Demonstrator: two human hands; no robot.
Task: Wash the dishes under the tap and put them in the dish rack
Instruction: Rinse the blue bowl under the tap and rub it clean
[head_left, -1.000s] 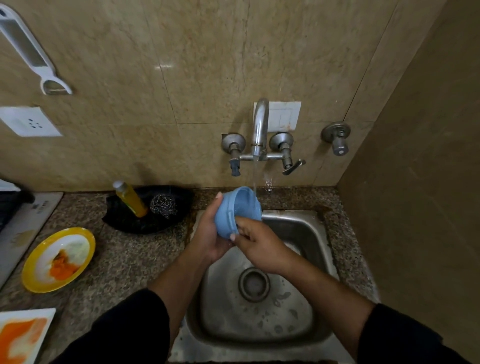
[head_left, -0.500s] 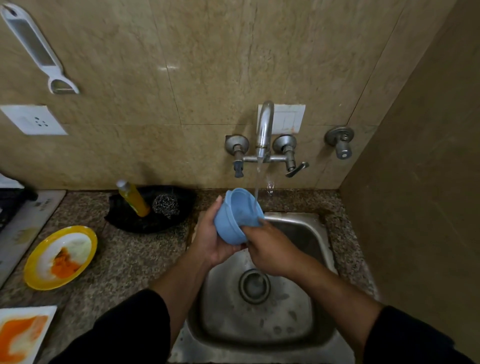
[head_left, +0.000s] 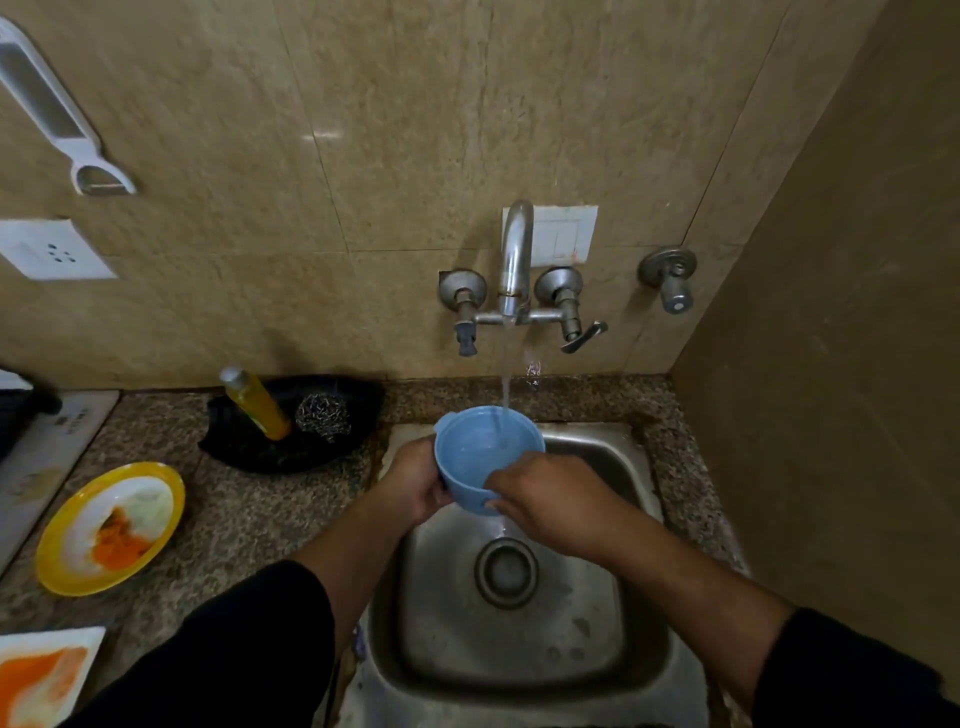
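A small blue bowl (head_left: 480, 457) is held mouth-up over the steel sink (head_left: 597, 675). Water runs from the wall tap (head_left: 516, 260) straight into the bowl and spills off its front edge. My left hand (head_left: 415, 486) grips the bowl's left side. My right hand (head_left: 545, 501) holds its lower right edge with curled fingers. A yellow plate (head_left: 67, 566) with orange food residue lies on the counter at the left. A white square plate (head_left: 15, 644) smeared orange sits at the bottom left corner. No dish rack is in view.
A black tray (head_left: 244, 447) behind the counter holds a yellow soap bottle (head_left: 257, 402) and a steel scrubber (head_left: 323, 415). A white board (head_left: 41, 457) lies at the far left. A side wall stands close on the right of the sink.
The bowl has turned from tilted on its side to mouth-up under the stream, and water now fills it. Both hands have stayed on it.
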